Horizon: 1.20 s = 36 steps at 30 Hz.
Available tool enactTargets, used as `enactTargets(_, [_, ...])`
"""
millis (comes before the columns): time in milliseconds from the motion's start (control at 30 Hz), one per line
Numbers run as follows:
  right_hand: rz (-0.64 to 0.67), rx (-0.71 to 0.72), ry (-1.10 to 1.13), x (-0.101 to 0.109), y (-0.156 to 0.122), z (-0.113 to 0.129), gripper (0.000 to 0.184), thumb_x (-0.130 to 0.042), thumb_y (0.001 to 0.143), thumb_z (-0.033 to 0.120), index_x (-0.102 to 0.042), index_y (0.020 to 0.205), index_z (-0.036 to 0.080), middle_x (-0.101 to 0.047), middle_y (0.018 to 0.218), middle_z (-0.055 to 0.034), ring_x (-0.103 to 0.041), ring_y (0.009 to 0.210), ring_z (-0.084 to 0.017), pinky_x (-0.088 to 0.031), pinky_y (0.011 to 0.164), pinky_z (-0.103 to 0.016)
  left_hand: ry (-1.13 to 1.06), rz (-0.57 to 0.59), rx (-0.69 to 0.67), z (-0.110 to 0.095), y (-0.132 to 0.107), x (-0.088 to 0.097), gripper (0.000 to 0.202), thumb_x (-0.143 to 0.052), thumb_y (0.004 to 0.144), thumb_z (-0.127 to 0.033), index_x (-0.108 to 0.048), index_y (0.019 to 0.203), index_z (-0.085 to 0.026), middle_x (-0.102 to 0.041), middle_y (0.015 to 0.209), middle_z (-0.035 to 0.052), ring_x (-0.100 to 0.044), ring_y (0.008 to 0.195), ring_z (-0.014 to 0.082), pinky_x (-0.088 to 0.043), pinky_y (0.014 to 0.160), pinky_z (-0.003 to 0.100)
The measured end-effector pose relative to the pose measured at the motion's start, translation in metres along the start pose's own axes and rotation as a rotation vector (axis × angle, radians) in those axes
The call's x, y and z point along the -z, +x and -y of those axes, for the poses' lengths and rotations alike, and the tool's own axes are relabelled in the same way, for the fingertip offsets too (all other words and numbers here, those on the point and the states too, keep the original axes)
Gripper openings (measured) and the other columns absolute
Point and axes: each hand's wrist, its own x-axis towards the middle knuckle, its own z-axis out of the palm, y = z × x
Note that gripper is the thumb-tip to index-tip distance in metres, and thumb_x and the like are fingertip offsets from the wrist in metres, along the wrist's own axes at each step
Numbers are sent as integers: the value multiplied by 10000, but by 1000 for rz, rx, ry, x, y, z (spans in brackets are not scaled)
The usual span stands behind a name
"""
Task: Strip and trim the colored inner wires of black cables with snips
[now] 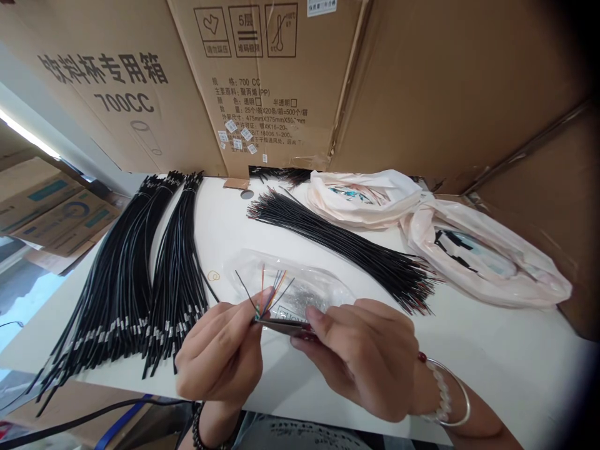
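Observation:
My left hand (pixel 220 356) and my right hand (pixel 360 356) meet over the near edge of the white table (pixel 492 350). Both pinch one short black cable (pixel 276 324) between them. Thin coloured inner wires (pixel 272 290) fan upward from the cable's stripped end at my left fingertips. My right fingers are closed on the cable's other end. A clear plastic bag (pixel 304 287) with small metal parts lies just behind the hands.
Two large bundles of black cables (pixel 140 275) lie at the left. A loose pile of stripped black cables (pixel 337 240) runs diagonally across the middle. Two pale pink plastic bags (pixel 487 256) sit at the right. Cardboard boxes (pixel 262 81) wall in the back and right.

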Motion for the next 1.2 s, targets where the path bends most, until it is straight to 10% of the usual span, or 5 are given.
enactTargets(167, [51, -160, 9, -6, -12, -1, 183, -584, 946, 196, -600, 776, 132, -623, 546, 0, -548, 457, -93, -368, 459, -248, 80, 73, -92, -3, 2, -1, 368, -703, 752, 1, -733, 1057, -202, -774, 816, 20, -674, 632, 123, -525, 573, 227])
enactTargets(533, [409, -1264, 812, -48, -82, 14, 281, -533, 911, 397, -399, 737, 222, -431, 528, 84, -370, 442, -79, -289, 413, -194, 437, 632, 274, 6, -43, -2, 212, -563, 911, -258, -745, 850, -168, -712, 607, -8, -550, 400, 75, -353, 446, 187])
enactTargets(867, [501, -1482, 997, -69, -90, -1, 364, -611, 847, 506, -445, 718, 208, -404, 504, 93, -320, 414, -69, -234, 399, -208, 857, 1033, 392, 9, -23, -17, 257, -529, 909, -327, -771, 854, -260, -710, 625, 61, -583, 488, 199, -164, 495, 262])
enactTargets(1200, [364, -1528, 995, -62, -85, 4, 356, -613, 845, 494, -431, 740, 207, -424, 534, 90, -307, 447, -62, -236, 412, -201, 678, 895, 400, 18, -28, -18, 199, -588, 882, -309, -771, 841, -241, -631, 516, 15, -540, 475, 148, -231, 518, 245])
